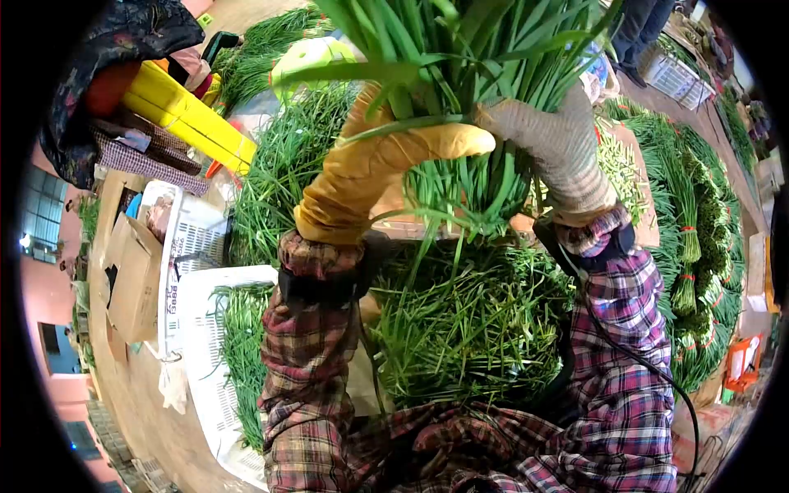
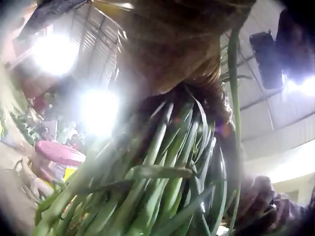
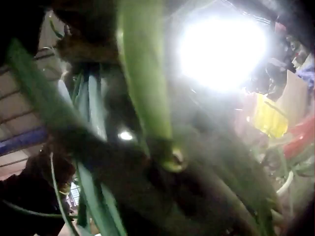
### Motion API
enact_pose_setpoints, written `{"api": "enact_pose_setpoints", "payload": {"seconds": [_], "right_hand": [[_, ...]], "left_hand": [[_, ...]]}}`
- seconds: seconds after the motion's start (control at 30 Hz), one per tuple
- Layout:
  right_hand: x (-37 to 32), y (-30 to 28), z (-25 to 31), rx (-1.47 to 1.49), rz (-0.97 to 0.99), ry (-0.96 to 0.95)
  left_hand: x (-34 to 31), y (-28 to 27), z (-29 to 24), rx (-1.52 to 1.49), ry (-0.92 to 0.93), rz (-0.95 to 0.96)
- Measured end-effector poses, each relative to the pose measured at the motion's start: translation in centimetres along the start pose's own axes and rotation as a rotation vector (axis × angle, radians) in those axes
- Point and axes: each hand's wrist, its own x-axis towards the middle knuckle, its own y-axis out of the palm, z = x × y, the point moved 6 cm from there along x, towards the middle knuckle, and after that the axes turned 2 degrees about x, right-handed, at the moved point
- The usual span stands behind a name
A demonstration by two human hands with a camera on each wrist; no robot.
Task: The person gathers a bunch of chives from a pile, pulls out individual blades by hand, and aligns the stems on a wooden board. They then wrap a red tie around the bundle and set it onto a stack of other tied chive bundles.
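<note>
A large bunch of garlic chives [image 1: 468, 66] is held up in front of me, its long flat leaves spreading past the top of the head view. My left hand [image 1: 386, 164], in a yellow glove, curls round it from the left. From the right, my right hand [image 1: 559, 144] in a greyish knit glove grips the same bunch. Leaf ends hang below both hands. In the left wrist view the yellow glove [image 2: 167, 44] closes over the stalks [image 2: 162, 167]. Blurred leaves [image 3: 142, 69] and glare fill most of the right wrist view.
Loose cut greens [image 1: 468, 329] lie heaped below, in front of my lap. White plastic crates [image 1: 205, 361] stand at the left, beside a cardboard box [image 1: 136, 279]. Tied bundles [image 1: 690, 238] are stacked at the right, near an orange object [image 1: 744, 361]. Another person's legs [image 1: 641, 33] show at the back.
</note>
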Motion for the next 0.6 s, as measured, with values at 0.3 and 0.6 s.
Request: {"api": "enact_pose_setpoints", "payload": {"seconds": [0.3,0.6], "right_hand": [[-2.0,-3.8,-12.6,-0.125,-0.044,0.314],[-0.5,-2.2,-9.2,-0.137,-0.101,0.173]], "left_hand": [[-1.8,-0.4,8.0,0.123,-0.035,-0.123],[-2.0,-1.7,8.3,0.147,-0.003,-0.241]]}}
